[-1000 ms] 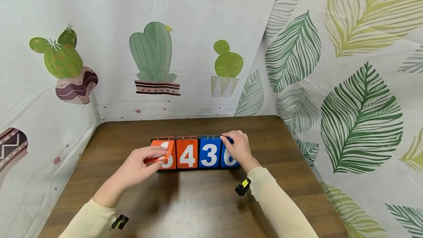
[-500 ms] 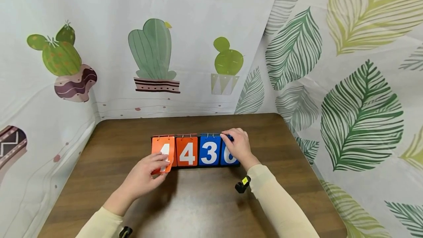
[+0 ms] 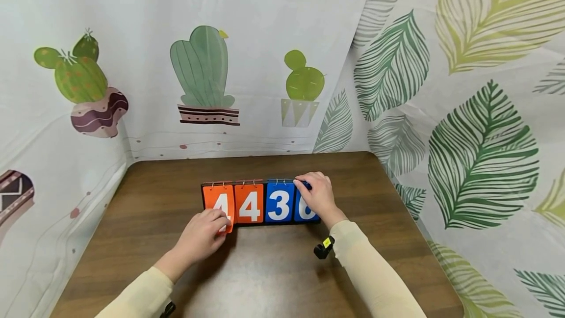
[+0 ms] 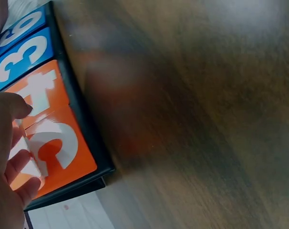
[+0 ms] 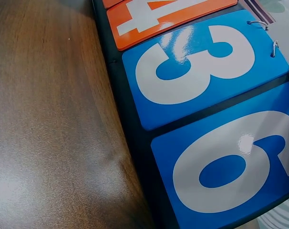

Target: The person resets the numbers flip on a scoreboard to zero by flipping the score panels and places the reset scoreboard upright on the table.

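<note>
A tabletop flip scoreboard (image 3: 249, 225) with a black frame stands on the table, bearing orange and blue number cards on metal rings. My left hand (image 3: 198, 237) pinches the lower part of the leftmost orange card (image 3: 218, 194), which reads 4 and tilts slightly forward. In the left wrist view, a curved white digit on an orange card (image 4: 82, 152) shows beside the fingers. My right hand (image 3: 319, 195) grips the scoreboard's upper right corner, covering part of the blue 6 card (image 3: 304, 213). Between lie another orange 4 card (image 3: 249, 203) and a blue 3 card (image 3: 279, 202).
The brown wooden table (image 3: 273, 269) has rounded back corners. Behind it hangs a white cloth (image 3: 260, 9) printed with cacti, and a leaf-patterned cloth (image 3: 397, 161) is on the right. A black wrist camera (image 3: 324, 248) sits by the right sleeve.
My left hand has brought the lifted orange card down over the front of the leftmost stack, where a 4 now shows, and has shifted slightly right and nearer. The right hand has kept its place.
</note>
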Demonstrator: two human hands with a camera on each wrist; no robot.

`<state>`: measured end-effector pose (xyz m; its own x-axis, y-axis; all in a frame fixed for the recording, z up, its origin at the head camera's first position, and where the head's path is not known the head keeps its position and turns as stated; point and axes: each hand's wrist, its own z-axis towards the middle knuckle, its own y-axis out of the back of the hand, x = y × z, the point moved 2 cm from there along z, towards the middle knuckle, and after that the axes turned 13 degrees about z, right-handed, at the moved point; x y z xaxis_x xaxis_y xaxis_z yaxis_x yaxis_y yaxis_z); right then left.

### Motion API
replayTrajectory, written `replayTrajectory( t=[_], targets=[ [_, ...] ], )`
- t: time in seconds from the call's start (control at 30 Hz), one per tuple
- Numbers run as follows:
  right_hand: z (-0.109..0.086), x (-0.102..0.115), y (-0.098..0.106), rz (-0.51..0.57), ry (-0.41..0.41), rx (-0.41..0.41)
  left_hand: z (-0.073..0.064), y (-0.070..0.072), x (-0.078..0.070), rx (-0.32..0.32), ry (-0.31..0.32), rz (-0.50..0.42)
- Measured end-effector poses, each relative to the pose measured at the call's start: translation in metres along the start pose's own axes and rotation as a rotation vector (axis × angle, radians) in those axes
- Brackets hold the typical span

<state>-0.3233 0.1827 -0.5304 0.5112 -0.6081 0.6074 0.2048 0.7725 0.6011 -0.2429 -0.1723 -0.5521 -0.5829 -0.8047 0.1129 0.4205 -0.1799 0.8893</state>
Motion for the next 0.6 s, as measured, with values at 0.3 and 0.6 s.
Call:
replayTrajectory(
  t=[0.3, 0.6],
  targets=[
    [0.000, -0.001, 0.001, 0.003, 0.003, -0.009, 0.012, -0.023, 0.000, 0.138, -0.016, 0.115],
    [-0.001, 0.000, 0.000, 0.003, -0.001, -0.005, 0.020, -0.039, 0.000, 0.219, 0.013, 0.195]
  ],
)
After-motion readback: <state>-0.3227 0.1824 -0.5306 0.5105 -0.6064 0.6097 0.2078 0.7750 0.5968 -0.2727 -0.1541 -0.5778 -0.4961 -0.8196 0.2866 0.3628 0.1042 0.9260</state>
